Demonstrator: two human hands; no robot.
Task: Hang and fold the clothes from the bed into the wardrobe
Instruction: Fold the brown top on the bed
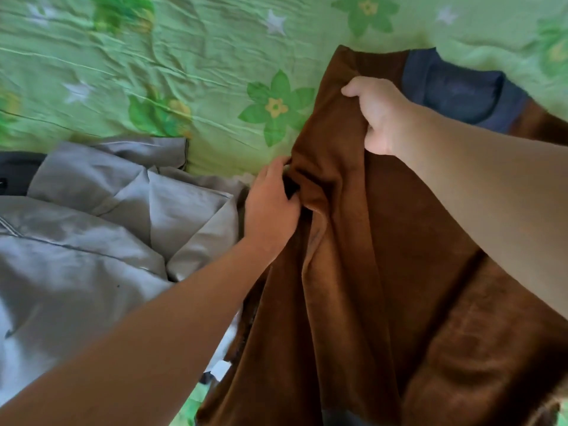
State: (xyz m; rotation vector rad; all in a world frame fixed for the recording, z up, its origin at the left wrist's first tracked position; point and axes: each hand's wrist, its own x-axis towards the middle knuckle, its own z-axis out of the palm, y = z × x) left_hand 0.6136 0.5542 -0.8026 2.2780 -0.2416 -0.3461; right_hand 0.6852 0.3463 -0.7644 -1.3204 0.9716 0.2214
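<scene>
Hands both on the brown garment (353, 241), a plush, fleecy piece lying crumpled on the green flowered bedsheet (153, 72).

Left hand (270, 207) is at the garment's left edge, about midway along it. Its fingers are curled into a bunched fold with the thumb on the outer side, gripping the cloth.

Right hand (378, 115) is above and right of that fold, nearer the garment's far end. It is a fist clenched on a gathered ridge of fabric, knuckles up, with creases running down from the grip.

Between the two grips the cloth stands up in a ridge. Cannot tell whether it is lifted clear of the sheet there.

Dark blue panel (455, 93) is at the garment's upper right, just beyond the right hand. It touches the brown cloth and is partly hidden by the forearm. Cannot tell whether it is the same piece or a separate one.

Grey garment (107, 216) lies left of the brown garment, rumpled and satiny, with its near edge just beside the left hand.

Small white tag (220, 368) sits by the brown garment's lower left edge, below the left forearm.

Dark item (15, 170) is well left of the brown garment, past the grey one. Too little of it shows to name.
</scene>
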